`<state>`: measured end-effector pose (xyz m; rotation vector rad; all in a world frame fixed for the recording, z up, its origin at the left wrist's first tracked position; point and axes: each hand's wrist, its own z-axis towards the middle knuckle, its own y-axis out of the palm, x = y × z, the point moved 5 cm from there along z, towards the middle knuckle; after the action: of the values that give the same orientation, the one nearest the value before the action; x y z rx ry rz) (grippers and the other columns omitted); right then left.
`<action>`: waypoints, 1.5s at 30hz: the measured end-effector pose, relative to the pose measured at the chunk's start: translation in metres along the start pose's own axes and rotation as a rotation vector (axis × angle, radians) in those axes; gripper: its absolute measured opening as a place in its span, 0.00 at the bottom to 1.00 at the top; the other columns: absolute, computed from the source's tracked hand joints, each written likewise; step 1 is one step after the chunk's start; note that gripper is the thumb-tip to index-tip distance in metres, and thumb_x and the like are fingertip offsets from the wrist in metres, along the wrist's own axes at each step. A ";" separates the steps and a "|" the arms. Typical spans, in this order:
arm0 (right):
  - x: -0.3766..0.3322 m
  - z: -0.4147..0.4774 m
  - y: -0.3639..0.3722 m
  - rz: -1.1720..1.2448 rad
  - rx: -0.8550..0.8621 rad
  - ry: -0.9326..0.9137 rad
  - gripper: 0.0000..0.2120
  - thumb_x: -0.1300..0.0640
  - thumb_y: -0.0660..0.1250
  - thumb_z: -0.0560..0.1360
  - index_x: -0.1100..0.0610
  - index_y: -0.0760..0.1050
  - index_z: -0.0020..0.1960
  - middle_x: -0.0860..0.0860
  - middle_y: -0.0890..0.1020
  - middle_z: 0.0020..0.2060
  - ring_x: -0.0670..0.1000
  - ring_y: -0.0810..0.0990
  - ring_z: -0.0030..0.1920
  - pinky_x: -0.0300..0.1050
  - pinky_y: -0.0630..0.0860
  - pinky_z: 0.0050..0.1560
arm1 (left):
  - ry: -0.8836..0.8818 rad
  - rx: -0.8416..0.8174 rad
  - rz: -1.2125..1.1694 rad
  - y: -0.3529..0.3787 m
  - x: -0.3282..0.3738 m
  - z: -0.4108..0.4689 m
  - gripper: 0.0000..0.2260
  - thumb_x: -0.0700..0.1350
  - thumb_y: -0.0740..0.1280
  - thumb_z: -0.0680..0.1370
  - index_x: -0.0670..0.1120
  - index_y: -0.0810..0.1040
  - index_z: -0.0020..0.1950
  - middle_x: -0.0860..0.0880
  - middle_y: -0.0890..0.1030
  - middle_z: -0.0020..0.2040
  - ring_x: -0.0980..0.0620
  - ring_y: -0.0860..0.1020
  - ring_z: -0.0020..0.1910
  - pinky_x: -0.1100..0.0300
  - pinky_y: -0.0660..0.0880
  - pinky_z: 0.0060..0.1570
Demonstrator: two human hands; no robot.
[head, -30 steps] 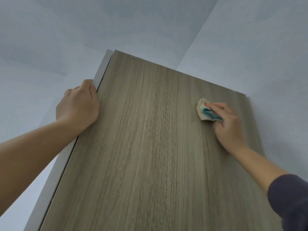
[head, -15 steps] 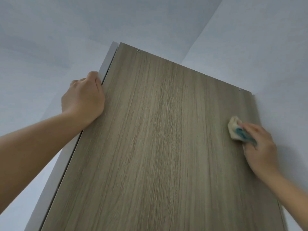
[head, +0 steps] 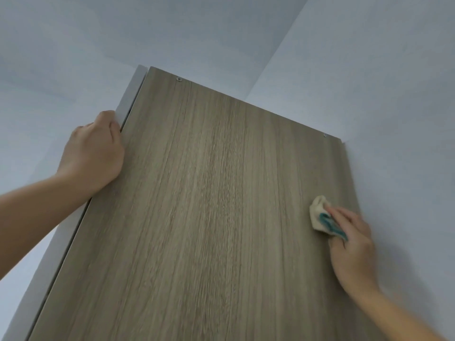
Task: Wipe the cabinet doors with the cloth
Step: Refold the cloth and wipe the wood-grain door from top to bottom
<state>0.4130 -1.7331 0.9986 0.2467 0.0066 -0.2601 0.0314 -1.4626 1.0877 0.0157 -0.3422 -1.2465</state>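
View from below, looking up the inner face of the open cabinet door [head: 209,217], wood-grain finish; we take the door as reference. Two small screw fittings sit just under the door's top edge, one near the top left corner [head: 179,79] and one near the top right corner [head: 325,135]. A white strip [head: 130,94] runs along the door's left edge. The left hand [head: 94,153] is on that left edge, in the door's upper part: the thumb lies against the front beside the strip, and the fingers curl round the edge and go out of sight behind it, so we log a closed grip on the door itself. The right hand [head: 352,244] is near the door's right edge, at about mid-height and lower than the left hand. It holds the cloth [head: 320,215], cream with a teal patch, bunched under its fingers and pressed against the door face. The cream part sticks out past the fingertips toward the door's middle. The thumb is hidden, so we cannot tell how it closes on the cloth. The picture is slightly blurred around this hand. Pale wall [head: 394,119] lies beyond the door's right edge and pale ceiling [head: 172,28] above its top edge.
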 end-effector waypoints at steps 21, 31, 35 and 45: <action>-0.084 0.026 0.033 0.141 -0.089 0.044 0.30 0.78 0.60 0.69 0.56 0.77 0.65 0.45 0.74 0.58 0.54 0.73 0.60 0.30 0.67 0.60 | -0.025 -0.078 -0.131 0.001 0.003 -0.001 0.14 0.48 0.48 0.83 0.40 0.66 0.48 0.44 0.71 0.38 0.40 0.69 0.46 0.50 0.64 0.41; -0.170 -0.038 0.039 0.217 -0.238 -0.372 0.21 0.65 0.57 0.75 0.53 0.76 0.65 0.48 0.77 0.60 0.50 0.72 0.60 0.45 0.72 0.61 | -0.029 -0.115 -0.183 0.005 -0.004 0.001 0.12 0.49 0.48 0.83 0.43 0.66 0.50 0.45 0.72 0.41 0.40 0.70 0.49 0.50 0.64 0.43; -0.165 0.010 0.049 0.161 -0.124 -0.104 0.24 0.71 0.60 0.74 0.56 0.76 0.66 0.48 0.77 0.60 0.50 0.70 0.59 0.50 0.73 0.61 | -0.050 -0.133 -0.188 0.007 -0.006 0.002 0.12 0.49 0.48 0.83 0.44 0.66 0.52 0.48 0.71 0.38 0.41 0.69 0.49 0.51 0.63 0.41; -0.218 -0.014 0.058 0.198 -0.238 -0.647 0.16 0.62 0.55 0.81 0.58 0.79 0.62 0.53 0.80 0.59 0.56 0.75 0.57 0.55 0.76 0.55 | -0.077 -0.188 -0.227 0.009 -0.009 0.002 0.15 0.50 0.47 0.84 0.46 0.65 0.64 0.47 0.74 0.46 0.39 0.71 0.57 0.49 0.67 0.45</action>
<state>0.2174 -1.6203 1.0074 -0.0823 -0.6214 -0.1304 0.0367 -1.4510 1.0892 -0.1581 -0.2940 -1.5031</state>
